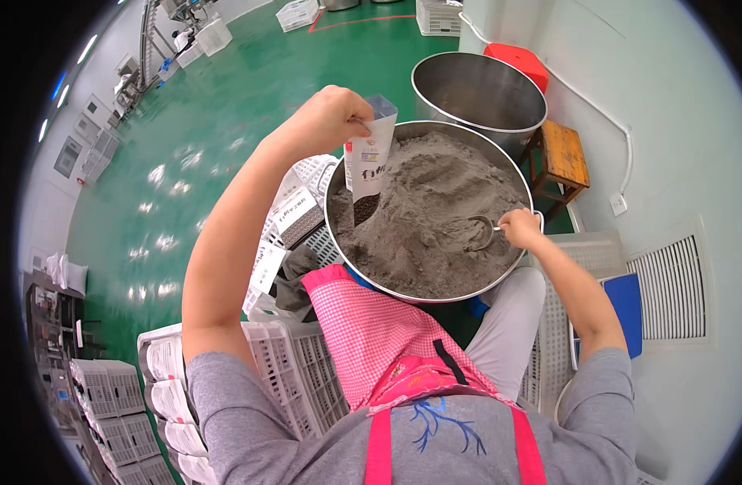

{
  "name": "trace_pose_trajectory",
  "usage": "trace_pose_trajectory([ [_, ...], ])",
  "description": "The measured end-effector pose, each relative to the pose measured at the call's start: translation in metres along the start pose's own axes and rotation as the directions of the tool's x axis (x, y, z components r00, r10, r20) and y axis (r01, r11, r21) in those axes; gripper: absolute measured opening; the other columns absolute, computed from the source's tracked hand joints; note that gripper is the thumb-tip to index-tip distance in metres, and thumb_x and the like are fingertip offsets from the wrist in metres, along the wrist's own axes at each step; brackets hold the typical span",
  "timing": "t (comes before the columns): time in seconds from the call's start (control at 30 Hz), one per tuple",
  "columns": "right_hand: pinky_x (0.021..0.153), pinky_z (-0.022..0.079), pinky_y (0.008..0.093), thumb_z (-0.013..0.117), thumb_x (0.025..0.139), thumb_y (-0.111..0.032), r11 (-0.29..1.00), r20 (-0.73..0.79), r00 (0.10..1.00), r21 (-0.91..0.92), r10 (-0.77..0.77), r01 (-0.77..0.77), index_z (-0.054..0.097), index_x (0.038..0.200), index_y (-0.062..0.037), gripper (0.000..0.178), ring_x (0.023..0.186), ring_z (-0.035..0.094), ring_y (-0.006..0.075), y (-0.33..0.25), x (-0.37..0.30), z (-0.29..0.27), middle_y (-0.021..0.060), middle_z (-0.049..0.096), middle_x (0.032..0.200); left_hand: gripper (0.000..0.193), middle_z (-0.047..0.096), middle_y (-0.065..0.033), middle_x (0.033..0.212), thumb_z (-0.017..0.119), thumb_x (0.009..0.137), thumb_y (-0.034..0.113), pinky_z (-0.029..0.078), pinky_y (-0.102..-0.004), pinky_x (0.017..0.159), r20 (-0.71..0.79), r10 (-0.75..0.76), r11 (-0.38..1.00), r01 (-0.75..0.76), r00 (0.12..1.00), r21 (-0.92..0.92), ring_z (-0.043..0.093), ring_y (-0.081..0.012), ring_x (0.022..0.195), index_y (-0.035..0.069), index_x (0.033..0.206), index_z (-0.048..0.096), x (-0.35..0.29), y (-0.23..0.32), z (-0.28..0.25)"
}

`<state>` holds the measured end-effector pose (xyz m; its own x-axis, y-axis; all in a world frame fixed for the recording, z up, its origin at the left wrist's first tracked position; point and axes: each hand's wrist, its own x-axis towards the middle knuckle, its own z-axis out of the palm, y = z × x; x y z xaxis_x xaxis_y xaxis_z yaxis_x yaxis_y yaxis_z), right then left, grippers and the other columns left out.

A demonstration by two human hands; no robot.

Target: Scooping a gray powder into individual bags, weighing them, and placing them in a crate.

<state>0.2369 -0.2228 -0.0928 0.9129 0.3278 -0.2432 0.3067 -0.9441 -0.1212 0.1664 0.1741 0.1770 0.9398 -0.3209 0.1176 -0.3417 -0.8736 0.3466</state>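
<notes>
In front of me stands a wide metal pot (pixel 426 297) heaped with grey-brown powder (pixel 448 202). My left hand (pixel 332 115) pinches the top edge of a tall white and dark packaging bag (pixel 373 162), held upright over the pot's left side. The bag's mouth gapes at the top, and its bottom reaches the powder. At the pot's right side my right hand (pixel 520 227) is closed round the handle of a metal scoop (pixel 491 233). The scoop's bowl lies partly sunk in the powder.
Behind the pot stands another large metal drum (pixel 478 89), beside a wooden stool (pixel 567 158) and a red stool (pixel 518 66). White plastic crates (pixel 286 364) flank me at the left, one holding filled bags (pixel 177 404). More packages (pixel 297 212) lie left of the pot. The wall is close on the right.
</notes>
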Motion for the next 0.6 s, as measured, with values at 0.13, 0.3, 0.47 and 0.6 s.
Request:
trace_pose_trajectory([
  [0.13,0.095,0.041,0.0501,0.066,0.088,-0.025,0.998,0.041,0.999,0.056,-0.005,0.002,0.078,0.101,-0.0213,0.018,0.108,0.064,0.0274,0.005,0.006,-0.056,0.0044,0.073,0.107,0.016,0.067,-0.0157,0.088,0.070,0.079,0.003,0.051,-0.0372,0.075,0.011,-0.033,0.999,0.033,0.999,0.002,0.065,-0.0294,0.082,-0.004,0.094,0.070,-0.009,0.000,-0.006],
  [0.3,0.087,0.051,0.0371,0.072,0.086,-0.028,0.943,-0.141,0.985,0.305,-0.097,0.136,0.077,0.099,-0.0105,0.022,0.097,0.069,0.0263,0.038,0.014,-0.163,0.0093,0.074,0.100,0.015,0.068,-0.0159,0.088,0.071,0.079,0.003,0.053,-0.0372,0.070,0.124,0.046,0.999,-0.046,0.991,0.001,0.068,-0.0277,0.077,-0.005,0.092,0.069,0.008,0.009,0.004],
  [0.47,0.084,0.050,0.0338,0.066,0.091,-0.017,0.886,-0.264,0.938,0.345,-0.226,0.311,0.073,0.103,0.0006,0.022,0.091,0.065,0.0176,0.017,0.016,-0.272,0.0104,0.072,0.095,0.013,0.067,-0.0156,0.087,0.070,0.081,0.004,0.054,-0.0398,0.070,0.212,0.044,0.995,-0.062,0.976,0.078,0.069,-0.0296,0.081,-0.001,0.092,0.071,0.028,0.023,0.027],
  [0.6,0.076,0.048,0.0296,0.067,0.090,-0.015,0.891,-0.309,0.900,0.238,-0.307,0.386,0.075,0.102,-0.0044,0.017,0.084,0.060,0.0126,-0.028,0.009,-0.328,0.0048,0.069,0.088,0.014,0.067,-0.0159,0.090,0.070,0.081,0.006,0.052,-0.0433,0.075,0.142,0.242,0.947,-0.266,0.960,0.183,0.066,-0.0336,0.088,0.002,0.094,0.073,0.047,0.033,0.044],
])
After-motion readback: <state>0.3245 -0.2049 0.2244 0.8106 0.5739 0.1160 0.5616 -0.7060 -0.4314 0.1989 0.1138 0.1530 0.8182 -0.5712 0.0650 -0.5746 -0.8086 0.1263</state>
